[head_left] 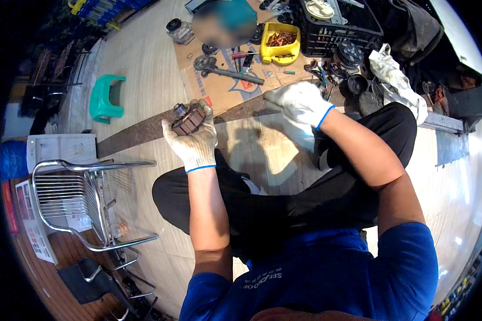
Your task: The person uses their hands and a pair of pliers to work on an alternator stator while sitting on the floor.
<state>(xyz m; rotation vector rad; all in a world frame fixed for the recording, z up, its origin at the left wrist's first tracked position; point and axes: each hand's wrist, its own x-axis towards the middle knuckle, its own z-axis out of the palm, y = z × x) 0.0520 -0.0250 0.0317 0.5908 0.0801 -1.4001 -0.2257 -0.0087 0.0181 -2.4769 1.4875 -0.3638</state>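
Note:
My left hand (194, 142), in a white knit glove with a blue cuff, is closed around a motor rotor (189, 122) with brown block-like segments and a short metal shaft end. I hold it up over the floor, palm side showing. My right hand (300, 104), gloved the same way, is closed with its fingers pinched together, to the right of the rotor and apart from it. Whatever may be between those fingertips is hidden or too small to make out. Beyond both hands lies a flattened cardboard sheet (198, 88) with a long grey metal tool (230, 73) on it.
On the cardboard stands a yellow cut-open container (266, 53) of copper-coloured pieces. A black crate (348, 35) and loose metal parts (350, 53) crowd the far right. At left are a green stool (98, 99) and a metal-framed chair (64, 167). A blurred patch covers the far middle.

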